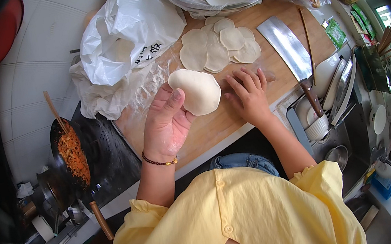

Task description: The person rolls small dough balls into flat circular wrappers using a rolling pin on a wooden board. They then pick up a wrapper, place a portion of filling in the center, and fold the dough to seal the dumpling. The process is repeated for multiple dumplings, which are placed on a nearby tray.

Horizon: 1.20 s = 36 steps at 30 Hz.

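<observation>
A floury, round dough wrapper (199,94) is pinched in my left hand (168,121), thumb on top, raised over the wooden board (197,136). My right hand (250,95) lies palm down on the board with its fingers apart. Under its fingertips is what looks like a small wooden rolling pin (269,75), mostly hidden, with one end showing to the right. Just beyond both hands, several flat dough wrappers (213,44) overlap in a loose pile. Flour (147,87) is smeared over the board's left part.
A cleaver (287,46) lies at the board's right, its handle overhanging a dish rack (298,127). Behind stands a plastic-covered metal basin (218,9) bearing a white dish. White plastic bags (126,31) bunch at back left. Orange chopped filling (73,155) fills a wok (87,164) at left.
</observation>
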Each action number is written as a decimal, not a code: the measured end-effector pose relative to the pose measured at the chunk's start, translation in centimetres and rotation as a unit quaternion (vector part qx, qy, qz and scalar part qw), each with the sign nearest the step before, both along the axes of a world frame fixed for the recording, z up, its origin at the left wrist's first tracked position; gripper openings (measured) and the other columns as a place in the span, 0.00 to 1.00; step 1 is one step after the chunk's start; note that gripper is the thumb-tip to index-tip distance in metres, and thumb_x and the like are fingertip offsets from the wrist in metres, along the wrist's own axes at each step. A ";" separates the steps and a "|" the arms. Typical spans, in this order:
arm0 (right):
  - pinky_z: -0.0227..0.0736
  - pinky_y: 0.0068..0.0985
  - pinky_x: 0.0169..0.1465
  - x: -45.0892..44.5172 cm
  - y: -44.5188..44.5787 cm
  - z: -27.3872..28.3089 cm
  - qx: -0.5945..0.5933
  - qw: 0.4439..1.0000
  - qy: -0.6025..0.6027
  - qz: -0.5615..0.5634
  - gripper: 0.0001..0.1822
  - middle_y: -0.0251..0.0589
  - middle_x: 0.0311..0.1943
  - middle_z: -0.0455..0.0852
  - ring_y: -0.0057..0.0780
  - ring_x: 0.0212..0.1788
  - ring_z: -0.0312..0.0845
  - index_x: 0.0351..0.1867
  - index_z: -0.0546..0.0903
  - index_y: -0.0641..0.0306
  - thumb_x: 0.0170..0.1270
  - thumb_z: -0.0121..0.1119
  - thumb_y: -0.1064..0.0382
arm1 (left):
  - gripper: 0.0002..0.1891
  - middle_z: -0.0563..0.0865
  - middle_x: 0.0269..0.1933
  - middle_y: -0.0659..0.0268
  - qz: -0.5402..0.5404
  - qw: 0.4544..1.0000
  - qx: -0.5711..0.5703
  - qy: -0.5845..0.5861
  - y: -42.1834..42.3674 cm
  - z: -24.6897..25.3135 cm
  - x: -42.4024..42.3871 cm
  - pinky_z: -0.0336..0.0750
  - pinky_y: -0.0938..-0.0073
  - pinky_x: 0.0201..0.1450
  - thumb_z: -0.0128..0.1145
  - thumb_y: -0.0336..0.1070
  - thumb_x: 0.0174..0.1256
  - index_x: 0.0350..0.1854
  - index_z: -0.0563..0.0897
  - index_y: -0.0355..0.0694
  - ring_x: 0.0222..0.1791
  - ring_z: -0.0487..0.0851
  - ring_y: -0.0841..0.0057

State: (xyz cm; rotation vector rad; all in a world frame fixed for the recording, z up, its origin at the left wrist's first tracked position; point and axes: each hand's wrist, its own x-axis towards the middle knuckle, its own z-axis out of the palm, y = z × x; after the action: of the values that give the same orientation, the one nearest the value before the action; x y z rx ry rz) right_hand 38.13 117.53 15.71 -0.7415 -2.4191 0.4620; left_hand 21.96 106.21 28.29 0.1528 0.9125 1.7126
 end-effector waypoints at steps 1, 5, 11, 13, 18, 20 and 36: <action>0.49 0.43 0.65 -0.2 -0.1 0.5 -0.002 1.000 0.027 -0.006 0.21 0.38 0.46 0.76 0.37 0.55 0.69 0.49 0.78 0.56 0.50 0.65 0.63 | 0.14 0.80 0.51 0.61 -0.002 1.000 0.011 0.013 -0.2 0.0 0.2 0.75 0.67 0.56 0.54 0.32 0.66 0.52 0.73 0.36 0.52 0.79 0.70; 0.56 0.35 0.56 -0.3 0.2 6.2 -0.042 0.983 0.174 -0.026 0.14 0.36 0.36 0.78 0.34 0.44 0.73 0.39 0.81 0.58 0.48 0.65 0.70 | 0.13 0.81 0.49 0.60 0.010 0.998 -0.004 0.067 -0.5 1.0 1.4 0.74 0.67 0.56 0.56 0.28 0.63 0.49 0.73 0.36 0.51 0.79 0.70; 0.61 0.27 0.42 -0.8 -0.8 14.1 -0.071 0.956 0.258 0.124 0.14 0.37 0.31 0.77 0.32 0.36 0.71 0.35 0.82 0.63 0.43 0.65 0.75 | 0.11 0.82 0.47 0.59 0.048 0.994 0.005 0.094 -0.9 2.3 2.6 0.74 0.70 0.54 0.57 0.22 0.60 0.45 0.74 0.34 0.49 0.80 0.74; 0.63 0.26 0.41 -1.0 -1.0 14.4 -0.061 0.959 0.238 0.142 0.14 0.38 0.31 0.77 0.33 0.36 0.71 0.35 0.82 0.64 0.42 0.65 0.77 | 0.11 0.82 0.47 0.59 0.052 0.993 0.019 0.103 -1.0 2.4 2.9 0.74 0.72 0.54 0.57 0.22 0.60 0.44 0.74 0.33 0.49 0.80 0.75; 0.62 0.25 0.40 -1.1 -1.1 13.7 -0.063 0.962 0.237 0.124 0.15 0.37 0.30 0.78 0.32 0.34 0.72 0.35 0.82 0.63 0.41 0.65 0.77 | 0.14 0.82 0.46 0.61 0.058 0.985 -0.004 0.164 -1.1 2.8 3.5 0.74 0.77 0.52 0.59 0.20 0.57 0.44 0.73 0.33 0.48 0.80 0.78; 0.61 0.25 0.40 -1.0 -1.2 13.7 -0.062 0.962 0.236 0.120 0.15 0.37 0.30 0.78 0.32 0.34 0.72 0.35 0.82 0.63 0.40 0.64 0.77 | 0.14 0.82 0.45 0.61 0.066 0.977 -0.001 0.201 -1.2 2.8 3.7 0.74 0.78 0.51 0.60 0.19 0.57 0.44 0.73 0.33 0.47 0.80 0.79; 0.56 0.27 0.42 -1.4 -1.2 13.5 0.057 0.966 0.242 0.068 0.12 0.31 0.27 0.81 0.26 0.29 0.75 0.29 0.80 0.61 0.37 0.64 0.69 | 0.17 0.81 0.45 0.56 0.084 0.852 0.013 0.517 -1.1 3.4 4.9 0.77 0.78 0.48 0.59 0.15 0.54 0.47 0.72 0.29 0.47 0.81 0.74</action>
State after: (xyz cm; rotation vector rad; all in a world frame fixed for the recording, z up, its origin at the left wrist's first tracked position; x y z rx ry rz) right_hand 36.71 116.37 29.19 -0.3593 -2.0200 0.4869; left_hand 26.90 105.11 31.65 1.1256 1.7096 1.7683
